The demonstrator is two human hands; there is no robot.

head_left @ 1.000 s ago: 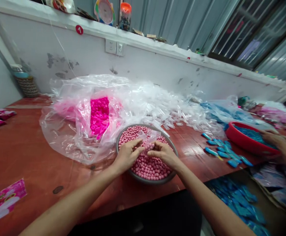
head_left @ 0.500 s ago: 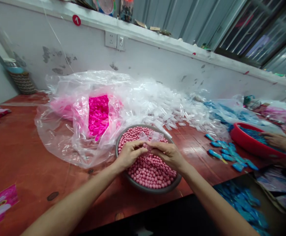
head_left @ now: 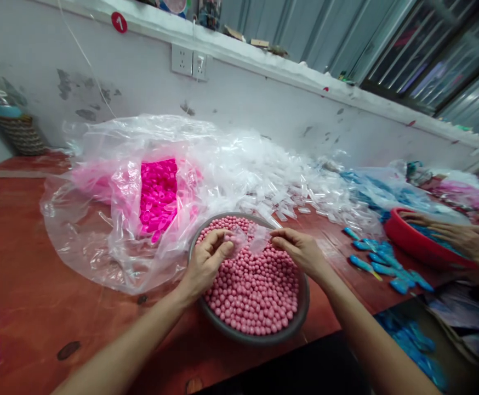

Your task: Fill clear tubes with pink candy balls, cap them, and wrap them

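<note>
A grey basin (head_left: 256,339) full of round pink beads (head_left: 256,299) stands on the table in front of me. Above its far half, my left hand (head_left: 206,263) pinches a small clear plastic piece (head_left: 237,241) between thumb and fingers. Opposite it, my right hand (head_left: 301,251) grips another clear plastic piece (head_left: 259,240) by its right side. The two pieces are close together over the beads; whether they touch is hard to tell. Behind the basin lies a heap of similar clear plastic pieces (head_left: 292,189).
An open clear bag (head_left: 87,241) of bright pink plastic parts (head_left: 159,197) lies at the left. To the right are blue packets (head_left: 381,258) and a red basin (head_left: 408,244) with blue contents, a co-worker's hand (head_left: 465,238) in it. The wall (head_left: 231,104) closes off the back.
My hands have moved apart from being together over the beads, with a clear piece now seen at each. The view has shifted slightly. The co-worker's hands reach farther into the red basin.
</note>
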